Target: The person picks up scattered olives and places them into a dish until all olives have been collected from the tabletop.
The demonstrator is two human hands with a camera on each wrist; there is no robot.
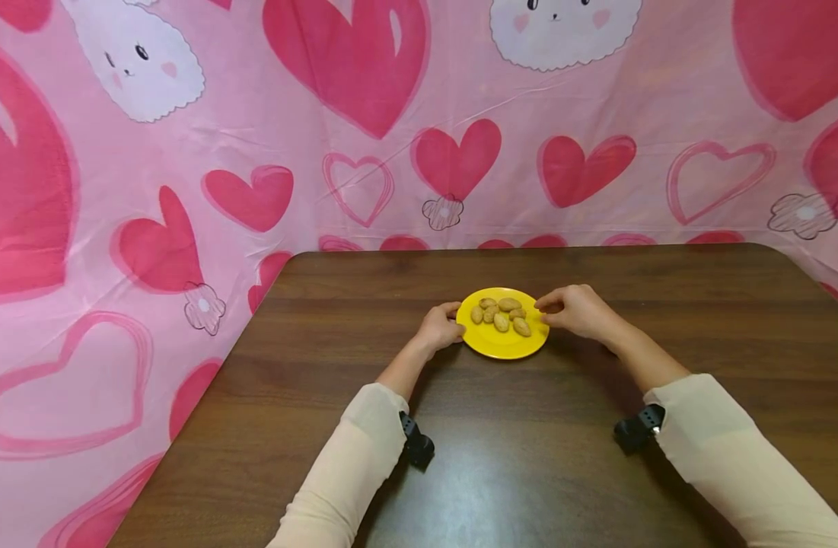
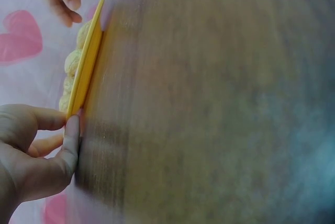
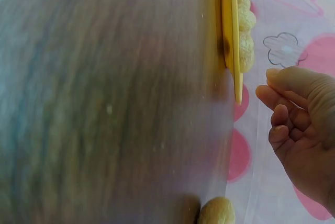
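Observation:
A round yellow plate point(image 1: 504, 348) carries several small tan, oval, nut-like pieces point(image 1: 501, 323), grouped toward its far half. At the plate's left edge my left hand point(image 1: 441, 329) pinches the rim; the left wrist view shows the thumb and a finger point(image 2: 51, 119) on either side of it. My right hand point(image 1: 578, 310) hovers by the right rim with loosely bent fingers. In the right wrist view, that hand point(image 3: 303, 124) has nothing between thumb and fingertips and stands apart from the plate point(image 3: 235, 41).
Another tan oval piece point(image 3: 217, 212) lies on the table near my right wrist, at the bottom of the right wrist view. The brown wooden table point(image 1: 487, 472) ends at a pink heart-printed cloth point(image 1: 514, 99) behind it and on the left.

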